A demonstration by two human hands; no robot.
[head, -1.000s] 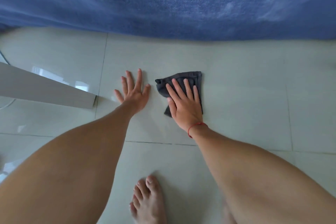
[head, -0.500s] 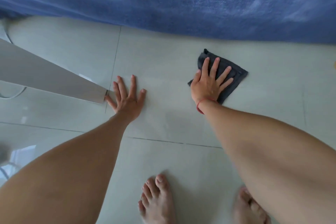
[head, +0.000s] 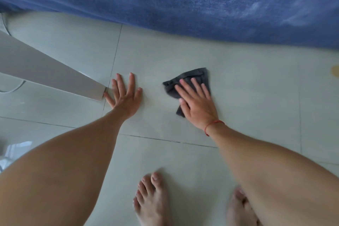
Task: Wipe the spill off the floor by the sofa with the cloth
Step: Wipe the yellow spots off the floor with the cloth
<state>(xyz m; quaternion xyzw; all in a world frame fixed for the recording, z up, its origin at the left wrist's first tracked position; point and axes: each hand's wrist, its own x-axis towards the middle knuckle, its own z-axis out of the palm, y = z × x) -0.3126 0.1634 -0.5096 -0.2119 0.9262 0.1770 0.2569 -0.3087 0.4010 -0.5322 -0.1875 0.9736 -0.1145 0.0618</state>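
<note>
A dark grey cloth (head: 192,77) lies crumpled on the pale floor tiles (head: 256,97) in front of the blue sofa (head: 183,2). My right hand (head: 197,104) presses flat on the cloth, fingers spread and pointing up-left; a red string circles that wrist. My left hand (head: 124,95) rests flat on the bare tile to the left of the cloth, fingers apart, holding nothing. A small yellowish spill patch (head: 334,69) shows on the floor at the far right edge, well apart from the cloth.
A white slanted panel (head: 45,73) reaches in from the left and ends beside my left hand's little finger. My bare feet (head: 152,200) stand on the tile at the bottom. A thin white cable (head: 12,89) curves at the far left.
My right hand has slid the cloth back down and left from its spot near the sofa's edge, its fingers turning from up-right to up-left. My left hand has stayed planted.
</note>
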